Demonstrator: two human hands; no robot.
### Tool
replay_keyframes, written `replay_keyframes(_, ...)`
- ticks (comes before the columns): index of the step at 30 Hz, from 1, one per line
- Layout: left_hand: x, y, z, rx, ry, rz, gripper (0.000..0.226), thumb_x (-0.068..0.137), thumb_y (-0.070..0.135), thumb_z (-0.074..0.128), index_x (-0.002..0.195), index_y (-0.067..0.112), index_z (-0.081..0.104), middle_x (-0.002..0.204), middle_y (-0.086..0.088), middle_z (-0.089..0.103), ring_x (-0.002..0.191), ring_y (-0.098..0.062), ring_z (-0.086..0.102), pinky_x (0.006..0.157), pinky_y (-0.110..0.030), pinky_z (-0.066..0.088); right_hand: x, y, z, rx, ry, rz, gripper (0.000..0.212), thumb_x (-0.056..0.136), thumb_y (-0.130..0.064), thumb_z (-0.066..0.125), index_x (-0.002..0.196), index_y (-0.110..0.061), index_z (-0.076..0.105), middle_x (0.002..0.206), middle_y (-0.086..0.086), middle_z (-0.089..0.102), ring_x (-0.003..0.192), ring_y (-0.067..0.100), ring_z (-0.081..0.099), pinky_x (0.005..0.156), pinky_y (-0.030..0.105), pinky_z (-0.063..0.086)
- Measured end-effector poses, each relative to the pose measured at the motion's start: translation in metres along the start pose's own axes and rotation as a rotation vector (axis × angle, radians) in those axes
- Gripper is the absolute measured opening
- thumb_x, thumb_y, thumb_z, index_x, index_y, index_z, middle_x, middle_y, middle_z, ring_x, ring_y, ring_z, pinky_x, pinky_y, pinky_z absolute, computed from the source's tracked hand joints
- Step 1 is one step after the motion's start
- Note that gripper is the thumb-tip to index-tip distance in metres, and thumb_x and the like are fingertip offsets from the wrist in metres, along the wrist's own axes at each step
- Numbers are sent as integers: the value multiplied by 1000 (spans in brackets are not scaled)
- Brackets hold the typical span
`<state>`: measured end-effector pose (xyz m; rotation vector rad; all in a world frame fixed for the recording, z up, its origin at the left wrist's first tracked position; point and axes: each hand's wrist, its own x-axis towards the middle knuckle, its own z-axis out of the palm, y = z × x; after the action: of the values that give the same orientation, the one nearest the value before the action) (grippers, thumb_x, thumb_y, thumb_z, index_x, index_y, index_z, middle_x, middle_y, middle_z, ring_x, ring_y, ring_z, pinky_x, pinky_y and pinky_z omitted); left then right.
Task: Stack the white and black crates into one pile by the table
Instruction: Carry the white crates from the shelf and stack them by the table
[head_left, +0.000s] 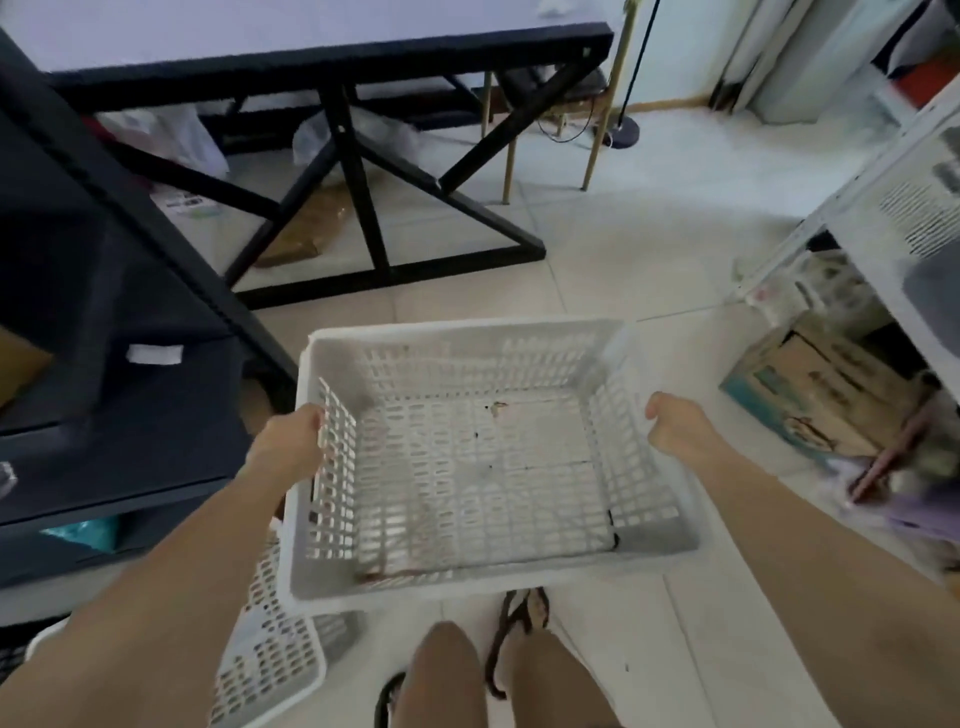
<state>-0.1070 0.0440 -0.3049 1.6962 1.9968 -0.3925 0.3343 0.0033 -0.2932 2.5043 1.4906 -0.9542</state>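
Observation:
I hold an empty white perforated crate (467, 467) level above the tiled floor, in front of my legs. My left hand (291, 441) grips its left rim and my right hand (675, 423) grips its right rim. A second white crate (270, 660) lies tilted on the floor below, at the lower left, partly hidden by my left arm and the held crate. The table (311, 47), with a pale top and a black cross-braced frame, stands ahead at the upper left. No black crate is clearly visible.
Dark storage units (104, 364) stand close on the left. A white shelf rack (883, 234) with a cardboard box (810, 395) beneath it stands on the right. Plastic bags (171, 135) and a brown package (306, 228) lie under the table. Bare floor tiles (623, 249) stretch ahead.

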Motion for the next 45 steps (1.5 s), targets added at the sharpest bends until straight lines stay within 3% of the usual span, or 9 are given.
replay_keyframes(9, 145, 76, -30, -115, -52, -68, 29, 88, -1, 46, 114, 10, 48, 105, -18, 58, 83, -32, 55, 64, -36, 45, 187, -53, -72, -108, -32, -9, 34, 85, 5, 46, 118, 1, 54, 118, 26, 56, 96, 31, 58, 84, 40, 51)
replay_keyframes(15, 261, 96, -52, -131, -73, -55, 25, 88, -2, 46, 111, 6, 47, 102, -24, 59, 88, -38, 57, 70, -42, 48, 298, -99, -71, -152, -62, 25, 40, 85, 4, 44, 124, -2, 51, 124, 24, 51, 110, 40, 55, 88, 39, 51)
replay_keyframes(19, 335, 109, -40, -100, -67, -112, 28, 89, 2, 49, 115, 10, 46, 98, -20, 58, 83, -35, 58, 66, -39, 49, 373, -114, -50, -157, -104, 43, 38, 85, 5, 42, 120, -3, 52, 118, 23, 53, 100, 38, 59, 71, 33, 46)
replay_keyframes(27, 456, 113, 23, -72, -123, -235, 33, 91, 1, 49, 122, 9, 41, 114, -26, 49, 93, -42, 58, 80, -48, 54, 523, -149, 23, -123, -127, 12, 41, 81, 5, 49, 120, -7, 50, 124, 22, 45, 107, 39, 54, 84, 36, 49)
replay_keyframes(32, 519, 120, 75, -131, -129, -283, 39, 88, -4, 47, 124, 9, 41, 111, -25, 46, 83, -39, 55, 76, -47, 54, 597, -153, 67, -134, -145, 18, 45, 81, 3, 54, 124, -9, 48, 126, 22, 45, 115, 36, 50, 90, 35, 47)
replay_keyframes(40, 582, 139, 131, -100, -160, -296, 43, 93, -1, 40, 135, 8, 38, 129, -31, 39, 108, -48, 50, 88, -46, 48, 658, -132, 116, -183, -180, 77, 58, 79, 2, 60, 133, -7, 39, 128, 22, 45, 117, 38, 49, 93, 43, 49)
replay_keyframes(45, 601, 155, 143, 19, -237, -298, 39, 99, 22, 43, 136, 11, 39, 136, -29, 33, 122, -41, 40, 100, -41, 37, 673, -139, 124, -284, -209, 95, 65, 81, 0, 58, 140, -5, 31, 135, 22, 39, 124, 39, 44, 93, 41, 45)
